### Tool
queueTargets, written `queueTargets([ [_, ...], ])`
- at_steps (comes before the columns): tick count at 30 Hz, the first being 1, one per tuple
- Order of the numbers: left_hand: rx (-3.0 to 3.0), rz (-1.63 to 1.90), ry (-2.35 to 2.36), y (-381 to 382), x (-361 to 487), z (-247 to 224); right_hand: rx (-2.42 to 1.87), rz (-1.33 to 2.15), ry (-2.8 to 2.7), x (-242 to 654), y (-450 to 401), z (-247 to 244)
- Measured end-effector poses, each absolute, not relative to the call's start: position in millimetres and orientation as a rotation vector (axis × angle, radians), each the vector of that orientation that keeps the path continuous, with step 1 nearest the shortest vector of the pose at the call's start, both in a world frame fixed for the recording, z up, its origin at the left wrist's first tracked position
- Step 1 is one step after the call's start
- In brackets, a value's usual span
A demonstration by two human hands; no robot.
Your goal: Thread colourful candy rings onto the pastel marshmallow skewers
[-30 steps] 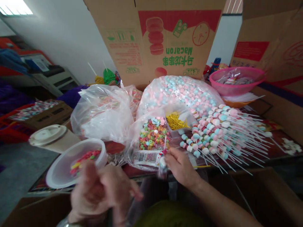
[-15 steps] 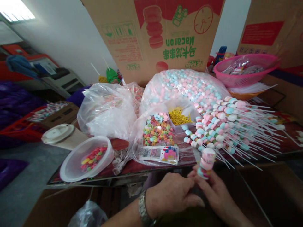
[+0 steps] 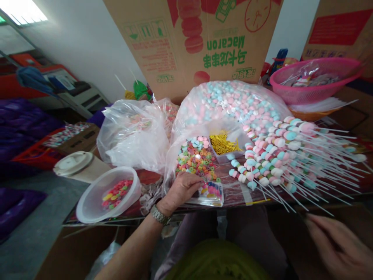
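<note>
The printed packets (image 3: 213, 194), likely thin, light and slippery, lie near the desk's (image 3: 233, 202) front edge, best pinched by their top edge, where the left hand (image 3: 181, 188) touches, its grip unclear; the blurred right hand (image 3: 340, 243), this side of the desk, shows no clear hold.

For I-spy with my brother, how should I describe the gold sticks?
Start at the tall Macaron box, then find the big bag of pink and blue sweets before it. In a clear tray at that bag's near side lie the gold sticks, thin and shiny, unlike the round rings on their left.
</note>
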State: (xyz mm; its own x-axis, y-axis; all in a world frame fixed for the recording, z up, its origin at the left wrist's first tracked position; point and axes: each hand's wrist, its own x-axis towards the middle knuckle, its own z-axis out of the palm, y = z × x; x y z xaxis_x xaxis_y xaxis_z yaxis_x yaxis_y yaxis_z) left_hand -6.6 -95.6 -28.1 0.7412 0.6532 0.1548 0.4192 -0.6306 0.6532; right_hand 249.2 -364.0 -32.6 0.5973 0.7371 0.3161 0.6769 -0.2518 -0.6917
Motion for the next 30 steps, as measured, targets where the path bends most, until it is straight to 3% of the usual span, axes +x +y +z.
queueTargets([
  [3, 2.373, 0.698, 0.749, -102, -14, -34, -1.652, 0.199, -1.565, 203, -275, -29],
  [6, 2.326, 0.879, 0.75, -109, -19, -43, -1.704, 0.488, -1.724, 149, -197, -30],
  [9, 2.228, 0.956, 0.836, -113, -22, -52, -1.75, 0.55, -1.721, 119, -162, -38],
  [16, 2.455, 0.603, 0.925, -100, -36, -47, -1.814, 0.334, -1.435, 162, -183, -14],
  [24, 2.217, 0.646, 0.695, -131, -10, 41, -1.648, 0.276, -1.577, 192, -247, 13],
  [30, 1.799, 0.499, 0.809, -153, 42, 17, -1.618, 0.416, -1.443, 185, -247, -2],
])
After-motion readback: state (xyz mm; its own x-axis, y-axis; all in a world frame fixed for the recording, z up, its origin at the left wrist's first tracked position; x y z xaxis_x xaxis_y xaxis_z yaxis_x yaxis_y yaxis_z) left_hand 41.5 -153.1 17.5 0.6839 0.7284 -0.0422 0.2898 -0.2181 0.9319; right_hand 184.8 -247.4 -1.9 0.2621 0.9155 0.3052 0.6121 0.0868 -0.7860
